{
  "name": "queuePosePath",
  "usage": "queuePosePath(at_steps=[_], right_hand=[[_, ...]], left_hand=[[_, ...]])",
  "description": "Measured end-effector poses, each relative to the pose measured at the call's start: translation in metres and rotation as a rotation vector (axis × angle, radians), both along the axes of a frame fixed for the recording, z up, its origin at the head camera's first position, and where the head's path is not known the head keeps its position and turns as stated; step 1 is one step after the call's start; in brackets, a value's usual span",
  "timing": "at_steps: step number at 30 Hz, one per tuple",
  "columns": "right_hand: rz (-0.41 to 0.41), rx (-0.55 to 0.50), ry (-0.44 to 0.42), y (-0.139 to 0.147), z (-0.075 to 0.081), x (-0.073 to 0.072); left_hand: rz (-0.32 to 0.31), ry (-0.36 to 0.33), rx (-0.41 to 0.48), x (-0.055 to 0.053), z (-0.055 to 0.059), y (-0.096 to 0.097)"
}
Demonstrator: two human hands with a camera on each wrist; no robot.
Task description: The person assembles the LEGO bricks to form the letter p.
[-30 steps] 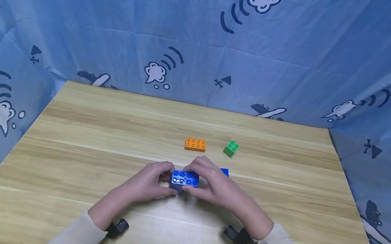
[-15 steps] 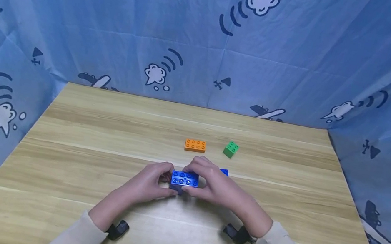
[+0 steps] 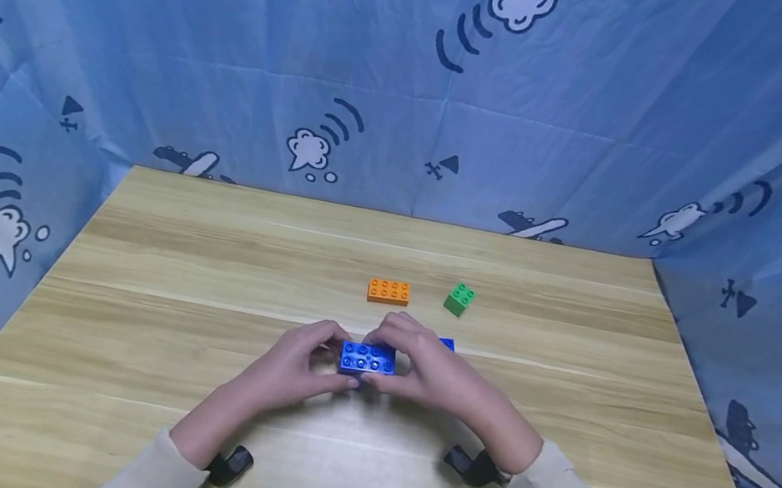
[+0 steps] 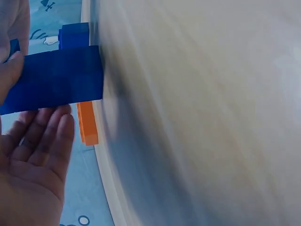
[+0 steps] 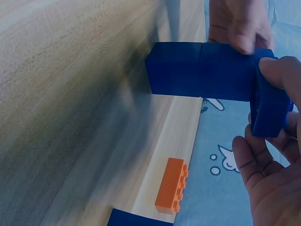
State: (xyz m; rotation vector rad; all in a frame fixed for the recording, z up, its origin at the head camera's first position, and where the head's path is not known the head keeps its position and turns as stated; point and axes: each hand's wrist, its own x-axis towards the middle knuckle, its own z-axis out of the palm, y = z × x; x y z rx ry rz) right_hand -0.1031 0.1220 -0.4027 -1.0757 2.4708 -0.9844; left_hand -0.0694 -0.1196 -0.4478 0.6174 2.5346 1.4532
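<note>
Between both hands stands a stack of blue toy building bricks [image 5: 202, 70], its lower end close over the table. An eight-studded blue brick [image 3: 368, 359] lies crosswise on top. My right hand [image 3: 427, 367] pinches this top brick, thumb on the near side and fingers on the far side. My left hand [image 3: 297, 365] holds the stack below it from the left, thumb in front, fingers behind. In the left wrist view its fingers [image 4: 47, 136] lie along the blue side. Another blue brick [image 3: 448, 344] is mostly hidden behind my right hand.
Farther back on the wooden table [image 3: 223, 253] lie an orange eight-studded brick [image 3: 388, 292] and, to its right, a small green brick [image 3: 459, 299]. A blue patterned curtain [image 3: 402, 68] encloses the table's back and sides.
The top blue brick has tipped slightly, so less of its front face shows. My left thumb has shifted a little along the stack. Both hands stay otherwise in place.
</note>
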Motion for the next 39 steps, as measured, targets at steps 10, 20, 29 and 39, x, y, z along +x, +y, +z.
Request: queuePosePath(at_steps=[10, 20, 29, 39], right_hand=[[0.010, -0.015, 0.009, -0.001, -0.001, 0.000], [-0.010, -0.008, 0.000, -0.001, -0.004, 0.000], [-0.033, -0.021, 0.022, 0.000, -0.008, 0.004], [-0.071, -0.044, 0.052, 0.003, -0.011, 0.007]], left_hand=[[-0.024, 0.050, 0.112, 0.001, 0.004, -0.001], [-0.031, 0.002, 0.189, 0.000, 0.003, -0.002], [-0.031, -0.034, 0.209, 0.001, 0.002, -0.002], [-0.022, 0.005, 0.215, 0.000, -0.001, -0.001]])
